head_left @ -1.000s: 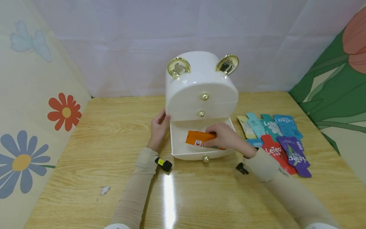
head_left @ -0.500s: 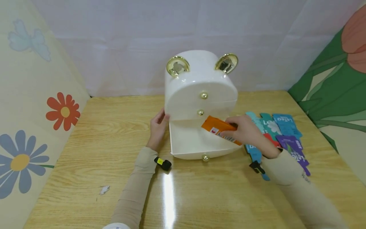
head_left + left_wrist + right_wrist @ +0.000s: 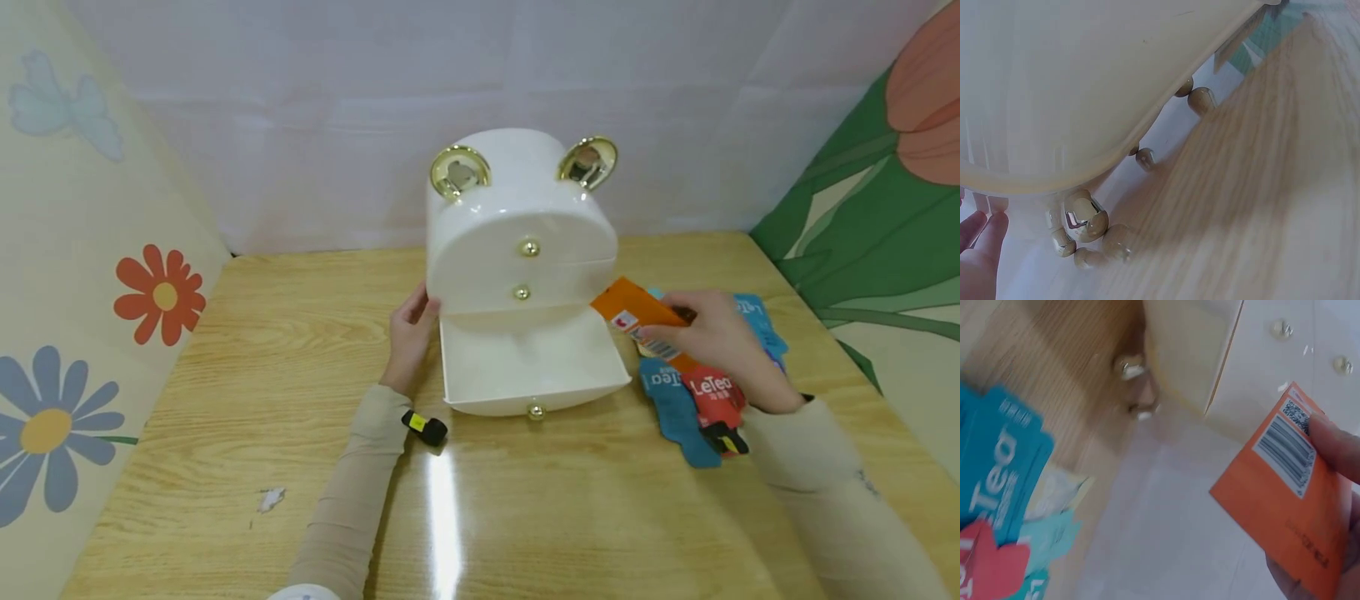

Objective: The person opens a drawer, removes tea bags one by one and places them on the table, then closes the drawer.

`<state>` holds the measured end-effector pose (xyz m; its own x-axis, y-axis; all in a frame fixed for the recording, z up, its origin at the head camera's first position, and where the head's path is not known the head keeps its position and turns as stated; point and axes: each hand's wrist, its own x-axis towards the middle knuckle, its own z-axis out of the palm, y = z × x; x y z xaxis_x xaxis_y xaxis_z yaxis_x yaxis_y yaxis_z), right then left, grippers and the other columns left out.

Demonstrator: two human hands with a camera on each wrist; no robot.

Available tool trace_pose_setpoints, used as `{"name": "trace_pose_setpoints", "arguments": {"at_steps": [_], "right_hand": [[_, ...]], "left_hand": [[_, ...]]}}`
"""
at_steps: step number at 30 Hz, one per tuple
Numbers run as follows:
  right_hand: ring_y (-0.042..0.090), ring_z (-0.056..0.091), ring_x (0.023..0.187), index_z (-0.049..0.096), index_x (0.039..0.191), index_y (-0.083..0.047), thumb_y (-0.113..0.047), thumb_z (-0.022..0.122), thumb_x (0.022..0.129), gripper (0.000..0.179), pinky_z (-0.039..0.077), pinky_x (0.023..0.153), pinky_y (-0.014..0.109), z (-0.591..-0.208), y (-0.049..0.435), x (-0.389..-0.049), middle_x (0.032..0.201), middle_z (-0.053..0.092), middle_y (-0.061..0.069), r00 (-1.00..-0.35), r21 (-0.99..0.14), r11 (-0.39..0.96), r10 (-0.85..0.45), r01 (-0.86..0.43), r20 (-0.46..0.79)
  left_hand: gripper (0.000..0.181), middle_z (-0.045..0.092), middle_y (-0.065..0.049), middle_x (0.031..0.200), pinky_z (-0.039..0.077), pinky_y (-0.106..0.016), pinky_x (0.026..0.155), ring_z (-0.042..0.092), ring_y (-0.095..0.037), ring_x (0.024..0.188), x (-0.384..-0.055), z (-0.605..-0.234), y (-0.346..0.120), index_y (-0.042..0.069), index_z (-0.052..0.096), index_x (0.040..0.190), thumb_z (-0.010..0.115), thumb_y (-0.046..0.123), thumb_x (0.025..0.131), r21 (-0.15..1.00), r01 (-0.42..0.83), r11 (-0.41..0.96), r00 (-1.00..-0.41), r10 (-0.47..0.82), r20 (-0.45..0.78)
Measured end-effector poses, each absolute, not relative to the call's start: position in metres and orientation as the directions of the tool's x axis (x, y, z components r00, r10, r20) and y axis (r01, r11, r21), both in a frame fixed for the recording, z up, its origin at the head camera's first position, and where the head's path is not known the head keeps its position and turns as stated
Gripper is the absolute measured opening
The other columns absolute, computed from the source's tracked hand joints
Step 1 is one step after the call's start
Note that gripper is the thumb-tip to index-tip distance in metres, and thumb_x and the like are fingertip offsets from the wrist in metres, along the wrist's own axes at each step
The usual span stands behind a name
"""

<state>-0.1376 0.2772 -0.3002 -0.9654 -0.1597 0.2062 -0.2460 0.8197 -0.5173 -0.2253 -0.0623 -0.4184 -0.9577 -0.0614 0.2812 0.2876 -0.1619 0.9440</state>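
A white storage box (image 3: 521,208) with gold ears stands at the table's middle, its bottom drawer (image 3: 536,354) pulled out. My left hand (image 3: 412,329) rests against the box's left side, with its fingertips (image 3: 999,228) touching the wall in the left wrist view. An orange packet (image 3: 637,317) is pinched between the thumb and fingers of my right hand (image 3: 712,337), tilted in the air right of the drawer. Its barcode side faces the right wrist camera, where the packet (image 3: 1285,494) fills the right part. Below that hand lie a red LeTea pouch (image 3: 712,392) and a blue pouch (image 3: 678,412).
More pouches (image 3: 761,321) lie behind my right hand, partly hidden. A small white scrap (image 3: 272,499) is on the wooden table (image 3: 525,525) at the left. A pale cloth (image 3: 330,158) hangs behind, and flower-painted panels (image 3: 60,275) stand on both sides.
My right hand has lifted the orange packet out of the bottom drawer and carried it right, over the pouches. My left hand stays at the box's side.
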Motion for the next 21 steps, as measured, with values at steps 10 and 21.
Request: {"name": "trace_pose_setpoints", "arguments": {"at_steps": [10, 21], "right_hand": [[0.017, 0.051, 0.058, 0.062, 0.098, 0.007, -0.027, 0.066, 0.084, 0.037, 0.045, 0.046, 0.028, -0.313, 0.342, -0.137, 0.081, 0.062, 0.017, -0.992, -0.586, 0.81, 0.058, -0.02, 0.115], [0.021, 0.049, 0.062, 0.055, 0.106, 0.011, -0.038, 0.059, 0.086, 0.053, 0.047, 0.046, 0.031, -0.331, 0.403, -0.126, 0.095, 0.051, 0.026, -0.974, -0.534, 0.824, 0.225, 0.189, 0.003]], "left_hand": [[0.045, 0.045, -0.017, 0.133, 0.039, -0.028, 0.098, 0.046, -0.025, 0.119, -0.226, -0.417, -0.064, -0.004, 0.043, 0.131, 0.055, 0.013, 0.091, 0.95, 0.275, -0.148, -0.961, -0.062, 0.268], [0.045, 0.046, -0.017, 0.133, 0.039, -0.028, 0.098, 0.046, -0.025, 0.119, -0.226, -0.416, -0.064, -0.004, 0.044, 0.131, 0.055, 0.012, 0.091, 0.953, 0.27, -0.135, -0.962, -0.069, 0.263]]}}
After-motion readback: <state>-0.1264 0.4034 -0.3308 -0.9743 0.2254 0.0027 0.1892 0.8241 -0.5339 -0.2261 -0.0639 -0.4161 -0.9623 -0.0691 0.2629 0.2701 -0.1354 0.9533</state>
